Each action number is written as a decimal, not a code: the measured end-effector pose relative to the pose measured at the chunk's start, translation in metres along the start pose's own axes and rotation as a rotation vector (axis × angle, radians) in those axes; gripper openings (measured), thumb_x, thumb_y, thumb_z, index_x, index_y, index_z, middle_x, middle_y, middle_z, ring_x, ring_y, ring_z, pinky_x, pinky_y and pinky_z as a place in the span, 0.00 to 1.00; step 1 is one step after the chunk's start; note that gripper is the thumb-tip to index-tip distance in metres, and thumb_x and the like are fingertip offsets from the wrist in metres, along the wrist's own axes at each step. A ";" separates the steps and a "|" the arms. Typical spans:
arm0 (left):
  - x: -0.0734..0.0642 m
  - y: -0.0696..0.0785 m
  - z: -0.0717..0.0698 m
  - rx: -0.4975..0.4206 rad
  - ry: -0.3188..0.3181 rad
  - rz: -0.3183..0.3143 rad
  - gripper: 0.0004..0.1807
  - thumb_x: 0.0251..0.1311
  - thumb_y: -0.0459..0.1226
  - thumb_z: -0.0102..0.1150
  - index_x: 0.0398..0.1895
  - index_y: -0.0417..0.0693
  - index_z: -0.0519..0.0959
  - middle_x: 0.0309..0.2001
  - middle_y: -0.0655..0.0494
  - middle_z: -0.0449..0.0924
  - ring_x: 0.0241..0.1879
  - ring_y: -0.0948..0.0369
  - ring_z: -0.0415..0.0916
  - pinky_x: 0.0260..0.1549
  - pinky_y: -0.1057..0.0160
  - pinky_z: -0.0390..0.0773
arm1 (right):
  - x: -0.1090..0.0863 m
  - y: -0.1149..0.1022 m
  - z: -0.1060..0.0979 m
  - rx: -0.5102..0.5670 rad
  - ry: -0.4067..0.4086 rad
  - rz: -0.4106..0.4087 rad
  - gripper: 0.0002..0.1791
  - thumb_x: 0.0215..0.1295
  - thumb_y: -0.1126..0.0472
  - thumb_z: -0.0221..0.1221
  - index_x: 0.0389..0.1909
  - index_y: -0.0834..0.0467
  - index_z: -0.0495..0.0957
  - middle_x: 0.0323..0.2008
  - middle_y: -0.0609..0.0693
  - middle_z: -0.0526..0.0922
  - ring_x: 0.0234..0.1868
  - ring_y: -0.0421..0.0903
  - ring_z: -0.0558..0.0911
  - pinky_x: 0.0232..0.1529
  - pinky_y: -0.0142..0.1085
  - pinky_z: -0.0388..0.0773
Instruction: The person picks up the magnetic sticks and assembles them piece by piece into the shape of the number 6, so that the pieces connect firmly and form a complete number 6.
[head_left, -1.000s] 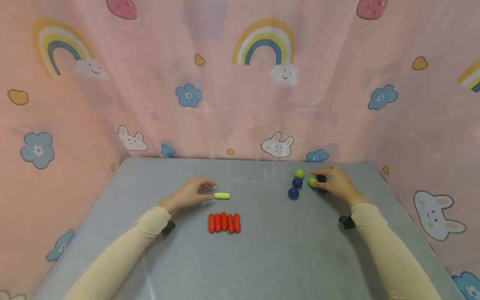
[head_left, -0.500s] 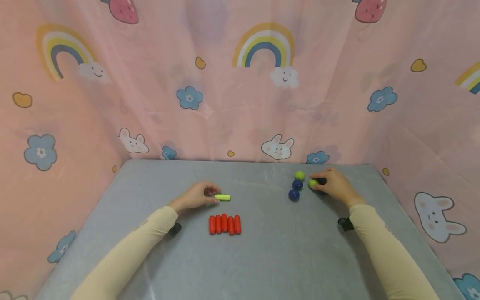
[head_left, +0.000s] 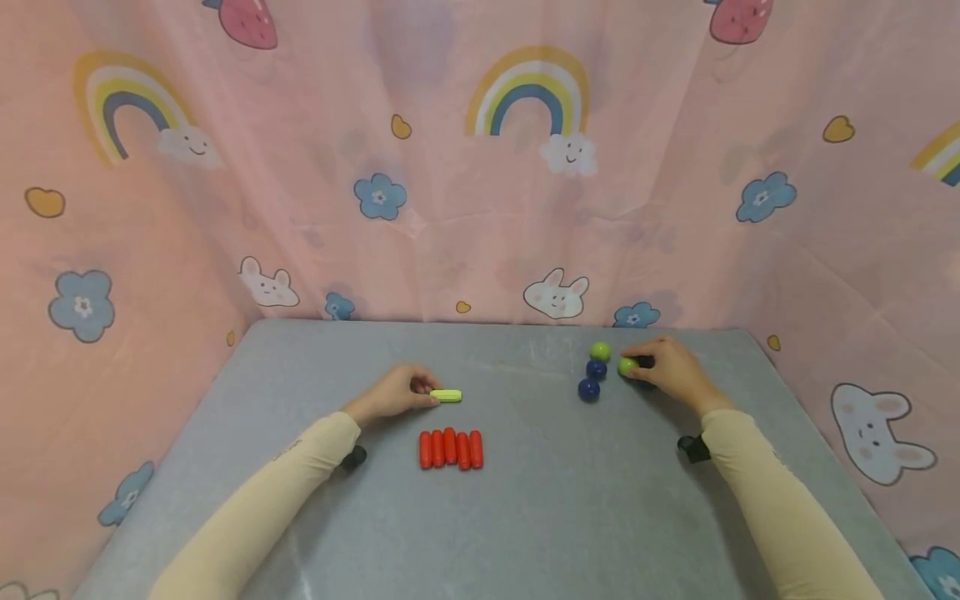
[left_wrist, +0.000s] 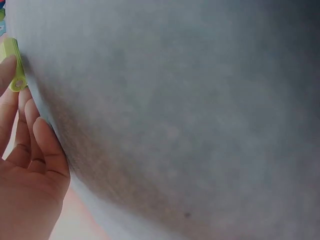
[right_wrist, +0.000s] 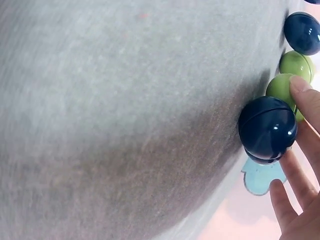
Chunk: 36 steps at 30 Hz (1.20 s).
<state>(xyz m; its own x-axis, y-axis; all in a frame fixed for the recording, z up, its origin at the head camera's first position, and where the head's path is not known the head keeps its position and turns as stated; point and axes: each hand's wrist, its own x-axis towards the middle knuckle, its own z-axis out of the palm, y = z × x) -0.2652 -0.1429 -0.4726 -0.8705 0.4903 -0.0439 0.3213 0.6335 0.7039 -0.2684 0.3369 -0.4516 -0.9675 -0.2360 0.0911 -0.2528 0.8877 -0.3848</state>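
Observation:
My left hand [head_left: 395, 389] pinches the left end of a small yellow-green plastic stick [head_left: 447, 396] lying on the grey table. A ring-shaped hole shows at the stick's near end [left_wrist: 18, 83] in the left wrist view, with the thumb over its side. Several red sticks [head_left: 450, 448] lie side by side just in front. At the right, thumb and fingers of my right hand [head_left: 672, 372] pinch a glossy green ball [head_left: 627, 367]. A large-looking navy ball [right_wrist: 267, 127] sits beside it in the right wrist view; the hand partly hides it in the head view.
Left of the right hand, another green ball [head_left: 600, 351] and two navy balls [head_left: 588, 389] form a loose row. A pink printed curtain [head_left: 435, 242] rises behind the grey table [head_left: 525, 517] and along both sides.
My left hand has moved right and taken the end of the yellow-green stick between thumb and fingers. The right hand stays at the green ball. The head view has shifted slightly.

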 end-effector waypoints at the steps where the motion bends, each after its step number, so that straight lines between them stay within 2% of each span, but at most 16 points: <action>1: 0.000 0.000 0.000 -0.003 -0.001 0.004 0.10 0.58 0.36 0.69 0.43 0.44 0.85 0.36 0.54 0.82 0.36 0.63 0.73 0.36 0.69 0.74 | 0.000 0.000 -0.001 0.005 0.002 -0.001 0.22 0.60 0.58 0.68 0.55 0.60 0.82 0.54 0.62 0.83 0.55 0.61 0.76 0.59 0.61 0.70; 9: 0.004 0.001 0.000 -0.002 -0.005 0.000 0.10 0.58 0.37 0.69 0.42 0.46 0.85 0.35 0.55 0.82 0.35 0.63 0.73 0.36 0.68 0.74 | -0.003 -0.002 -0.006 0.061 0.017 0.014 0.21 0.61 0.57 0.68 0.54 0.60 0.82 0.54 0.63 0.83 0.55 0.61 0.75 0.57 0.60 0.69; 14: 0.006 0.008 0.001 0.000 -0.011 -0.029 0.10 0.58 0.38 0.70 0.42 0.47 0.86 0.35 0.56 0.82 0.36 0.62 0.73 0.36 0.68 0.74 | -0.005 -0.007 -0.008 0.100 0.017 0.033 0.21 0.62 0.57 0.67 0.55 0.61 0.81 0.54 0.63 0.83 0.57 0.61 0.76 0.58 0.61 0.70; 19: 0.009 0.019 0.003 -0.022 -0.015 -0.054 0.10 0.58 0.39 0.70 0.42 0.49 0.85 0.36 0.57 0.82 0.37 0.62 0.73 0.35 0.69 0.74 | -0.012 -0.012 -0.009 0.168 0.047 0.049 0.21 0.64 0.56 0.66 0.56 0.60 0.81 0.50 0.59 0.85 0.49 0.54 0.80 0.50 0.48 0.76; 24: 0.015 0.030 0.007 -0.021 -0.024 -0.012 0.10 0.58 0.39 0.70 0.42 0.49 0.86 0.36 0.56 0.83 0.36 0.62 0.74 0.34 0.69 0.76 | -0.021 -0.018 -0.011 0.233 0.067 0.070 0.21 0.65 0.53 0.65 0.56 0.58 0.81 0.50 0.57 0.85 0.45 0.49 0.81 0.44 0.35 0.77; 30: 0.019 0.043 0.013 -0.027 -0.050 0.050 0.11 0.58 0.39 0.70 0.43 0.47 0.86 0.36 0.56 0.84 0.36 0.64 0.75 0.36 0.69 0.77 | -0.033 -0.023 -0.010 0.287 0.062 0.048 0.25 0.67 0.50 0.62 0.61 0.57 0.77 0.57 0.56 0.83 0.51 0.50 0.82 0.46 0.23 0.76; 33: 0.021 0.048 0.016 -0.038 -0.058 0.074 0.11 0.58 0.38 0.69 0.43 0.46 0.86 0.36 0.55 0.85 0.35 0.64 0.75 0.37 0.70 0.77 | -0.040 -0.025 -0.009 0.320 0.038 0.034 0.25 0.69 0.51 0.61 0.64 0.56 0.75 0.60 0.56 0.82 0.53 0.49 0.82 0.46 0.21 0.75; 36: 0.024 0.054 0.020 -0.045 -0.064 0.077 0.10 0.58 0.38 0.69 0.43 0.47 0.86 0.36 0.56 0.84 0.35 0.65 0.75 0.37 0.70 0.77 | -0.048 -0.027 -0.006 0.350 0.022 0.023 0.23 0.70 0.53 0.60 0.64 0.55 0.76 0.59 0.56 0.82 0.50 0.42 0.81 0.45 0.24 0.77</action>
<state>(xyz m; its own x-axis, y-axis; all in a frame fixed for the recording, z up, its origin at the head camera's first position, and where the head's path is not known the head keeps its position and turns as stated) -0.2612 -0.0852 -0.4500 -0.8175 0.5750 -0.0326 0.3684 0.5656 0.7378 -0.2158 0.3266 -0.4401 -0.9737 -0.2057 0.0977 -0.2164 0.7026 -0.6779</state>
